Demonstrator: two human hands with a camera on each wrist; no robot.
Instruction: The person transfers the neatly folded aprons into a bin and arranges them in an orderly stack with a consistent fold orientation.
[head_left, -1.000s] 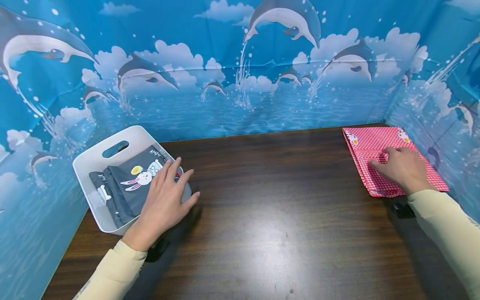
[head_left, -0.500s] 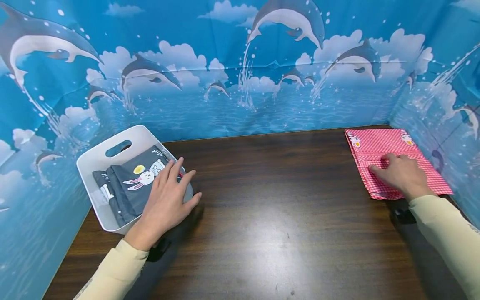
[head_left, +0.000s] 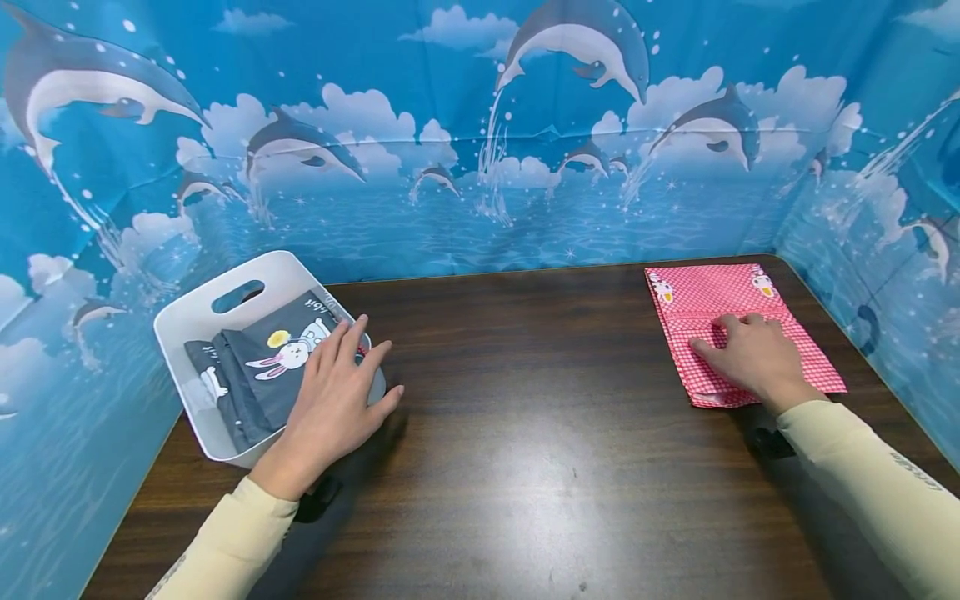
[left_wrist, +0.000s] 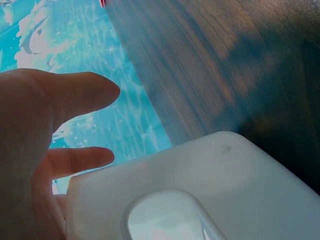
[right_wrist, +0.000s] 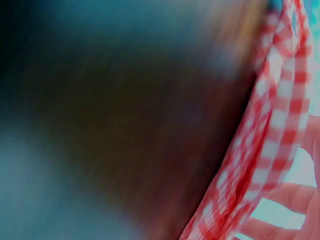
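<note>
A folded red-and-white checked cloth [head_left: 712,292] with rabbit prints lies at the right of the table. My right hand [head_left: 757,354] rests on it, fingertips pressing its top; in the right wrist view the fingers [right_wrist: 295,197] show beyond the cloth's checked edge. To the left stands a white plastic basket [head_left: 281,279] with a handle hole. Dark grey folded cloth [head_left: 258,342] with a rabbit print lies inside. My left hand [head_left: 326,408] is spread over the basket's near right rim. In the left wrist view its thumb [left_wrist: 90,92] stands apart from the basket wall [left_wrist: 240,170].
The dark wooden table [head_left: 517,392] extends between basket and cloth. A blue dolphin-print curtain [head_left: 420,208] hangs along the back and both sides. Much of the right wrist view is blurred.
The checked cloth has slid left across the table with my right hand on it, away from the right-hand curtain. My left hand and the basket stay in place; the view has shifted slightly.
</note>
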